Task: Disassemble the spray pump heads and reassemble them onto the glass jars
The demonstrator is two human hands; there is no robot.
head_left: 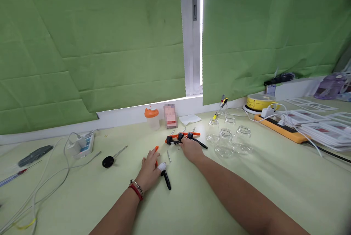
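My left hand [149, 171], with a white wrap on the thumb, is closed around an orange and black piece [166, 181]. Its orange end shows past the fingers and its black handle sticks out below the thumb. Further forward, my right hand [192, 149] has its fingers closed on a black part [175, 142] in a group of several black and orange pieces with thin metal rods. The fingertips are partly hidden there. A short metal rod [169, 156] lies on the table between my hands.
Several clear glass jars [225, 143] stand on the right, one holding yellow and black tools. An orange-lidded cup [152, 119] is at the back. An orange power strip [282, 129] and white cards [326, 129] lie far right. Leftward are a black disc with a rod [108, 161] and cables.
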